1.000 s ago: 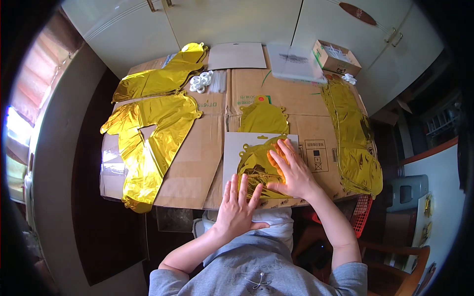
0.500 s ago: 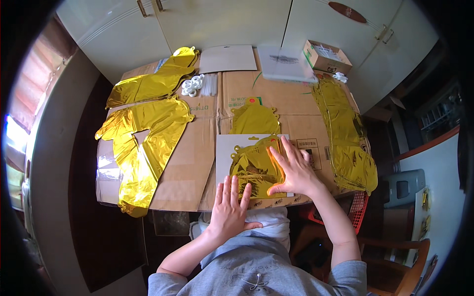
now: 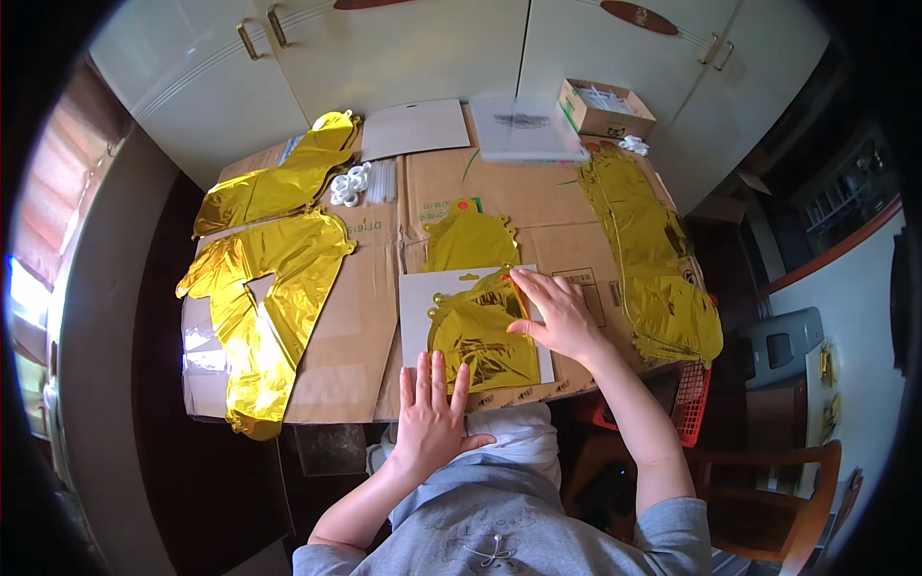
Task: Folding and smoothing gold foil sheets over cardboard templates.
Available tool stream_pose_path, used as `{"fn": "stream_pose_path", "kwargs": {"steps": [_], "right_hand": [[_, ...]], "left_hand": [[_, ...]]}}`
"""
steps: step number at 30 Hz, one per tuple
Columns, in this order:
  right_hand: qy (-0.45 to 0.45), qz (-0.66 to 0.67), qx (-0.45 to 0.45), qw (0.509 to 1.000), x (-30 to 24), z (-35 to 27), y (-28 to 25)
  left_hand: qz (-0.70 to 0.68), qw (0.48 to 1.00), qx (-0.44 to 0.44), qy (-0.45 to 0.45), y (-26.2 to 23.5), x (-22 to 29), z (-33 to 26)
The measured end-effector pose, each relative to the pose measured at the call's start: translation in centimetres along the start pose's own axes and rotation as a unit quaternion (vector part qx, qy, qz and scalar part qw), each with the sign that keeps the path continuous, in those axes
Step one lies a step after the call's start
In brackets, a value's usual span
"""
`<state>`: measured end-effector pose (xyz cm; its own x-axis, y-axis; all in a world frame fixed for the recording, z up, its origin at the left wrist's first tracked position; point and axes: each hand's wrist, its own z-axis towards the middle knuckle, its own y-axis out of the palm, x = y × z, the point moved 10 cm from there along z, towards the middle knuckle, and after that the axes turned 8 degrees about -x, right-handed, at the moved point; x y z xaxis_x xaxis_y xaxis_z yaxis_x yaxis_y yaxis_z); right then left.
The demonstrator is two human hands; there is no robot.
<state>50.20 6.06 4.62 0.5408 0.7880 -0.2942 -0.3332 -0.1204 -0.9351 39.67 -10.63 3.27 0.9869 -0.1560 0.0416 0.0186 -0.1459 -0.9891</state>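
Note:
A gold foil balloon (image 3: 471, 338), folded flat, lies on a white card (image 3: 415, 312) with a hanger slot at its top. My left hand (image 3: 429, 415) rests at the card's near left edge, palm down, its fingers stretched out and touching the foil's near edge. On the right side of the folded foil lies my right hand (image 3: 559, 315), fingers extended close together and thumb apart, pressing near an orange-looking edge. Neither hand grips anything. Just beyond the card is another piece of gold foil (image 3: 471, 240), partly covered by it.
Large gold foil balloons (image 3: 274, 307) spread over the left of the cardboard-covered table (image 3: 355, 336); more foil (image 3: 653, 259) lies right. White ribbon rolls (image 3: 350, 182), clear straws (image 3: 383, 180), a white card (image 3: 415, 129), a clear sheet (image 3: 528, 134) and an open box (image 3: 607, 113) stand farther back.
My right hand's fingers have drawn closer together and it has shifted slightly at the foil's right edge. The left hand stays at the near edge. The whole view has tilted a little.

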Motion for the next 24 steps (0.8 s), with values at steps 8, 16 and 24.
{"fn": "stream_pose_path", "kwargs": {"steps": [8, 16, 24], "right_hand": [[-0.009, -0.005, 0.06, 0.998, 0.0, 0.0, -0.3], [0.005, -0.005, 0.054, 0.999, 0.3, -0.1, -0.3], [0.013, 0.014, 0.025, 1.0, 0.1, 0.3, -0.2]], "left_hand": [[0.009, 0.999, 0.019, -0.037, 0.3, -1.0, -1.1], [-0.003, 0.997, 0.031, -0.07, -1.5, -1.4, -2.0], [-0.054, 0.973, 0.021, 0.221, -1.1, 4.3, 3.9]]}}
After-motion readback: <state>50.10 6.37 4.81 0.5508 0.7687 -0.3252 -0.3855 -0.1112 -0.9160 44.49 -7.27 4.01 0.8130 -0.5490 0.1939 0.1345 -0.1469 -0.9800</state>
